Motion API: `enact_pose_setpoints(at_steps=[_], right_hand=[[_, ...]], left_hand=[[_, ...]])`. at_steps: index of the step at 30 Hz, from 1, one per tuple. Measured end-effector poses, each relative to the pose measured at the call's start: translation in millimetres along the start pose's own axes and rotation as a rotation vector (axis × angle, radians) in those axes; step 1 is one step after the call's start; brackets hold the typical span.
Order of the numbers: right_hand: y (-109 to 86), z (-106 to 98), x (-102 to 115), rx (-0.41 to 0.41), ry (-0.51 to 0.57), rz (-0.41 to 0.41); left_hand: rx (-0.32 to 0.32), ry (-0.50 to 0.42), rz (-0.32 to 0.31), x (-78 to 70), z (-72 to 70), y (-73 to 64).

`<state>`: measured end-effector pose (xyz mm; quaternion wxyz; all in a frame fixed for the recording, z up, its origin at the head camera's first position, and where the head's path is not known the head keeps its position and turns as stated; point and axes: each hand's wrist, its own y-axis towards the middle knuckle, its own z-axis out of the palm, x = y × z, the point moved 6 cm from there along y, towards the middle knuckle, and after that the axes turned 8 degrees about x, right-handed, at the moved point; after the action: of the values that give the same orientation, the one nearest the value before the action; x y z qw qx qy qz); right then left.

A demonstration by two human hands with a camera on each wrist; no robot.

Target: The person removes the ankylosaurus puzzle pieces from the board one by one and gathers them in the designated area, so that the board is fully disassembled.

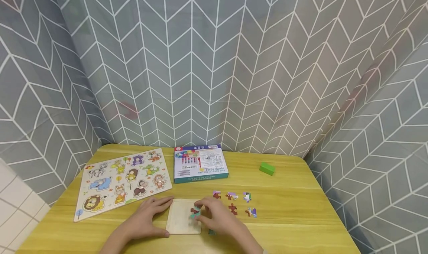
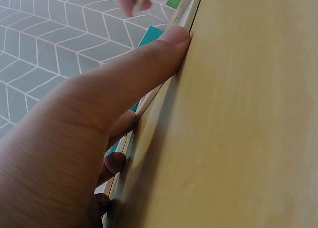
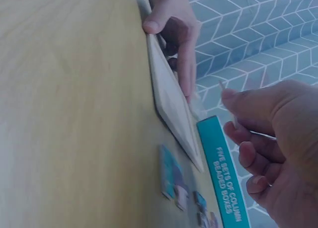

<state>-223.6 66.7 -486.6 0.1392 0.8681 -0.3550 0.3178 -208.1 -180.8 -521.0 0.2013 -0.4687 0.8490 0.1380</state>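
Observation:
A small square wooden puzzle tray [image 1: 183,217] lies on the table, its pale inner face showing. My left hand [image 1: 145,217] holds it at the left side, thumb at the near corner and index finger along the far corner. In the left wrist view the thumb [image 2: 144,56] presses against the tray's edge. Over the tray's right part, my right hand [image 1: 216,215] pinches a dark red and teal jigsaw piece [image 1: 194,211] between thumb and fingers. The right wrist view shows this piece [image 3: 222,85] edge-on, raised above the tray.
Several loose jigsaw pieces [image 1: 233,209] lie right of the tray, and one teal piece [image 1: 212,232] is partly hidden by my right hand. Behind stand a beaded-boxes carton [image 1: 200,172] and a green block [image 1: 267,168]. An animal peg puzzle board [image 1: 110,189] lies at left.

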Motion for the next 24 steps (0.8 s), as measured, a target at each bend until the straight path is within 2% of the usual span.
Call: enact_pose_setpoints(at_steps=[6, 9, 17, 24], right_hand=[[-14.2, -18, -5, -0.07, 0.024, 0.038], [-25.1, -26, -7, -0.108, 0.023, 0.031], [-68.1, -38, -25, -0.194, -0.03, -0.007], [-106.7, -44, -51, -0.184, -0.034, 0.155]], left_hand=[[-0.007, 0.003, 0.01, 0.7, 1.8, 1.1], [-0.006, 0.002, 0.012, 0.6, 1.8, 1.7], [0.005, -0.009, 0.0, 3.0, 6.2, 0.6], [-0.004, -0.018, -0.006, 2.7, 3.7, -0.8]])
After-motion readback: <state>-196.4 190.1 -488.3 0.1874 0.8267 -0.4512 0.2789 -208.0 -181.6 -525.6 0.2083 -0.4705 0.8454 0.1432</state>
